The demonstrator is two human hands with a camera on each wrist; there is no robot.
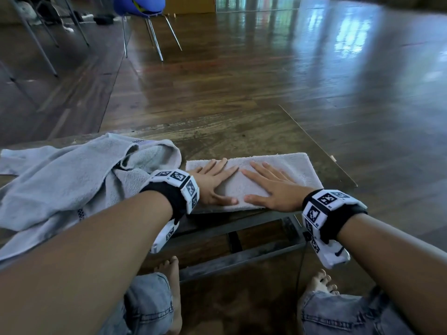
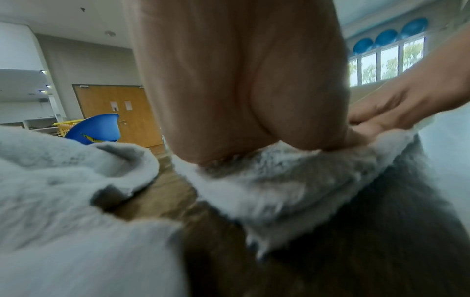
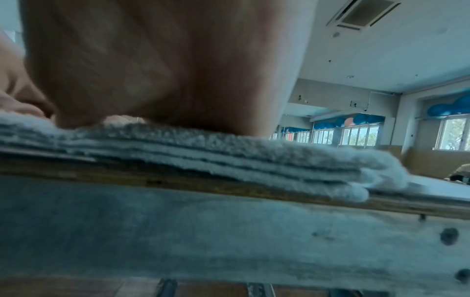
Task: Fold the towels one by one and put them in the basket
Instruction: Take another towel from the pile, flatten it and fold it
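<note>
The wooden table (image 1: 242, 134) carried a loose heap of unfolded towels (image 1: 60, 180) on its left side, apparently waiting their turn, and a folded towel (image 1: 285, 168) lay flat near its right front edge (the right wrist view showed several stacked layers). On that towel the left hand (image 1: 212, 182) and right hand (image 1: 273, 187) rested palm-down with fingers straight, gripping nothing, probably pressing the fold flat; no basket was clearly visible.

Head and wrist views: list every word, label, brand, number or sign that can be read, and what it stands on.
No readable text in any view.
Wristbands: black-and-white square marker patterns, no letters.
Door: two paper notices, too small and blurred to read.
Unfolded towel: checkered band, no words.
</note>
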